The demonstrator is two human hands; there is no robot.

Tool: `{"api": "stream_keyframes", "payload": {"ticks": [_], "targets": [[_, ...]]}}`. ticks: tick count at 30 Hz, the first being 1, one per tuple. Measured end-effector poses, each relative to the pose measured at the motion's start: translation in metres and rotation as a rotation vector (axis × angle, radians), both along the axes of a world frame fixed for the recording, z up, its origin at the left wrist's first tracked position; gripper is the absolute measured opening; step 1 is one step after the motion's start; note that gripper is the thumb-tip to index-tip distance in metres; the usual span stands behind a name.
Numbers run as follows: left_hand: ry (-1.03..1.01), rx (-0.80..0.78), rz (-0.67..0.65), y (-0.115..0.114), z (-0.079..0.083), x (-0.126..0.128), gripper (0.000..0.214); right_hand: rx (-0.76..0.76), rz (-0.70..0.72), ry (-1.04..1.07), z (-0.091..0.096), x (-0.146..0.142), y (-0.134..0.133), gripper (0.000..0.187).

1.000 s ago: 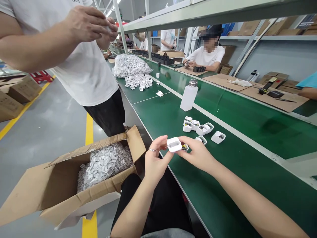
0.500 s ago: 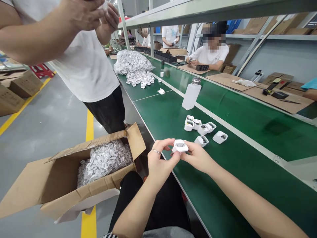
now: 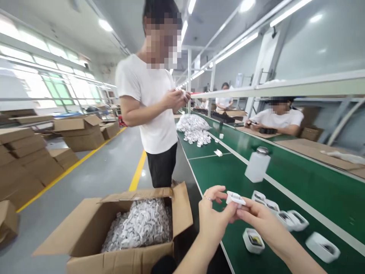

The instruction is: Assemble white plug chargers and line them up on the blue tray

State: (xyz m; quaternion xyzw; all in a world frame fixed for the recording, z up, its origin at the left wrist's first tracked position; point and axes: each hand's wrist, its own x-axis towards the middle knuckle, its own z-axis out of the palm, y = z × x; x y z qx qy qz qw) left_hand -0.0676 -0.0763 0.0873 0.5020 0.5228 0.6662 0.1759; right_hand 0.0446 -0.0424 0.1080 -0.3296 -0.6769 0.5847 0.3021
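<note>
Both of my hands pinch one small white plastic casing (image 3: 235, 198) above the near edge of the green belt (image 3: 228, 175). My left hand (image 3: 213, 217), a ring on one finger, grips its left side. My right hand (image 3: 258, 218) grips its right side. Several more white casings with dark inserts lie on the belt close by: one (image 3: 253, 240) just under my right hand, a cluster (image 3: 285, 215) to the right and one (image 3: 322, 246) further right.
An open cardboard box (image 3: 94, 232) of small white bagged parts sits on the floor at my left. A person in a white T-shirt (image 3: 155, 110) stands beside the belt handling something small. A white bottle (image 3: 257, 164) and a heap of bagged parts (image 3: 194, 125) are on the belt. Other workers sit further along.
The view has tilted up sharply, so the standing person and the ceiling now show. My hands still hold the white casing together, now turned more edge-on.
</note>
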Motion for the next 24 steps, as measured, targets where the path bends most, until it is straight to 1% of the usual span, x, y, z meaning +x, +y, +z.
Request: {"api": "stream_keyframes", "payload": {"ticks": [2, 4, 8, 11, 14, 21, 24], "targets": [[-0.059, 0.006, 0.003, 0.001, 0.006, -0.005, 0.013, 0.084, -0.065, 0.000, 0.007, -0.008, 0.000, 0.037], [-0.078, 0.054, -0.001, -0.001, 0.008, -0.010, 0.007, 0.136, -0.118, -0.008, 0.010, -0.013, -0.004, 0.038], [-0.022, 0.210, -0.032, -0.006, 0.003, -0.016, 0.009, 0.144, -0.145, -0.027, 0.009, -0.018, -0.015, 0.039], [0.037, 0.279, -0.009, -0.009, -0.001, -0.018, 0.008, 0.115, -0.138, -0.015, 0.008, -0.017, -0.018, 0.036], [0.068, 0.308, 0.006, -0.010, -0.003, -0.017, 0.007, 0.104, -0.124, -0.020, 0.007, -0.016, -0.019, 0.035], [0.058, 0.348, -0.056, -0.004, -0.010, -0.017, 0.007, 0.128, -0.044, -0.063, 0.006, -0.013, -0.017, 0.033], [0.104, 0.386, -0.078, -0.005, -0.011, -0.019, 0.008, 0.135, -0.001, -0.065, 0.005, -0.011, -0.014, 0.029]]}}
